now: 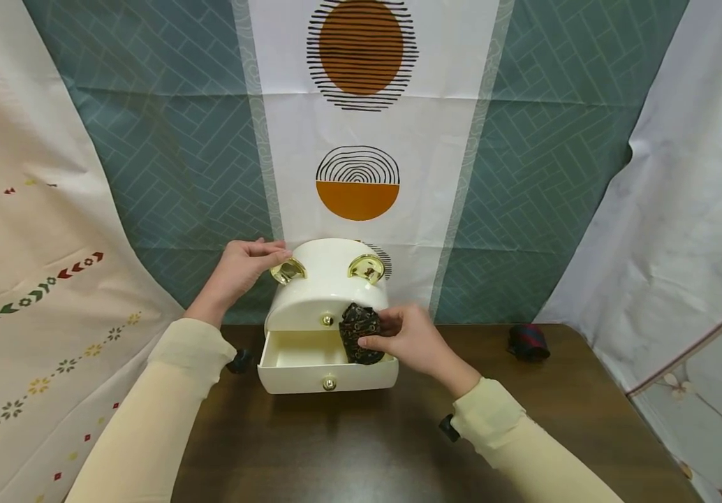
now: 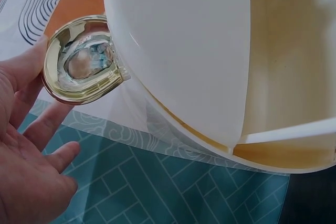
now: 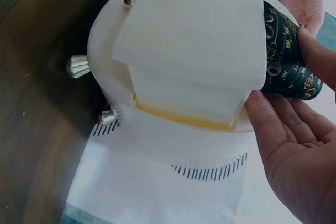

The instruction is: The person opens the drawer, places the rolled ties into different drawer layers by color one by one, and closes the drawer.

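A cream storage box (image 1: 317,300) with a rounded top and gold ears stands against the back cloth, its lower drawer (image 1: 329,379) pulled out. My left hand (image 1: 244,269) holds the box's left gold ear (image 2: 79,61), thumb and fingers at its rim. In my right hand (image 1: 414,339) is a rolled necktie (image 1: 359,334), dark with a small gold pattern. Thumb and fingers pinch its right side, and it sits over the right part of the open drawer. From the right wrist view, the drawer wall covers part of the necktie (image 3: 289,56).
Another rolled necktie (image 1: 528,342), dark with red, lies on the right of the brown table (image 1: 361,447). A patterned cloth (image 1: 166,140) hangs close behind the box. Light cloths flank the table. The upper drawer, with a gold knob (image 1: 327,320), is closed.
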`<state>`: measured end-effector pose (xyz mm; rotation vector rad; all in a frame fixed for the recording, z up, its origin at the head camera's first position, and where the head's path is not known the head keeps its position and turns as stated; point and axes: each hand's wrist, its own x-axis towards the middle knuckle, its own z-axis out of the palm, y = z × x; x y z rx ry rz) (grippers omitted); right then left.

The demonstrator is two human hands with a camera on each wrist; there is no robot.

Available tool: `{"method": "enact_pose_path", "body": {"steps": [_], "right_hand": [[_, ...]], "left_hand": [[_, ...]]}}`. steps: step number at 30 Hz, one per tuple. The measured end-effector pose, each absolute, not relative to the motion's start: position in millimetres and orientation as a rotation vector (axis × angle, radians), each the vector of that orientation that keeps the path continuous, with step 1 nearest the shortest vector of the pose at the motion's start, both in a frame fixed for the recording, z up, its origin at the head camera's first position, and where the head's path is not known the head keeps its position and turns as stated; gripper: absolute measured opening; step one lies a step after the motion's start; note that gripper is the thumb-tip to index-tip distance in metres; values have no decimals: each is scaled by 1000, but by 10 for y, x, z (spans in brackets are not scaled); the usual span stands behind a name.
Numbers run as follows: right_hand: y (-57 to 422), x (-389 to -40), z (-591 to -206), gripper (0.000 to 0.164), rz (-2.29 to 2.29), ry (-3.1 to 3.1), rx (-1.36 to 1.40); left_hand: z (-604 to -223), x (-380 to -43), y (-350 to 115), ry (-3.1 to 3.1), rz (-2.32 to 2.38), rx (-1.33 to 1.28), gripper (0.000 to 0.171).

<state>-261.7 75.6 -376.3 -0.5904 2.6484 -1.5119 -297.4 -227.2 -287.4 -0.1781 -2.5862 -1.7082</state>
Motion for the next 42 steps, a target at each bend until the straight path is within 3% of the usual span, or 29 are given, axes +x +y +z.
{"method": "enact_pose_path", "body": {"steps": [8,18,27,33,36,40,42], "right_hand": [[745,-2600,-3753,67,-1537,2632,-563],[748,-2577,-3781,53,-1512,2620,-594],[686,-2521,-3694,63,-1349,2703,-546],[567,-2454,-3663,54,-1341,2727,-495],[513,-2434,-3657,35,-1338,2726,-495],[448,-2418,-3662,54,-1326,2742,-511],[419,-2408,-3667,55,-1303,2771,-512]], "left_hand": [[-2851,-2955,-2272,-2587,-1704,-176,37],[-2882,-2944,-2250,-2592,-1712,-169,37],[-2864,-2955,-2251,-2596,-1714,-175,36],[-2861,-2943,-2259,-2611,-1710,-180,37],[-2862,-2936,-2256,-2607,-1705,-180,37],[-2855,-2935,-2256,-2599,-1702,-180,38],[-2851,-2935,-2256,-2604,-1702,-174,38]]}}
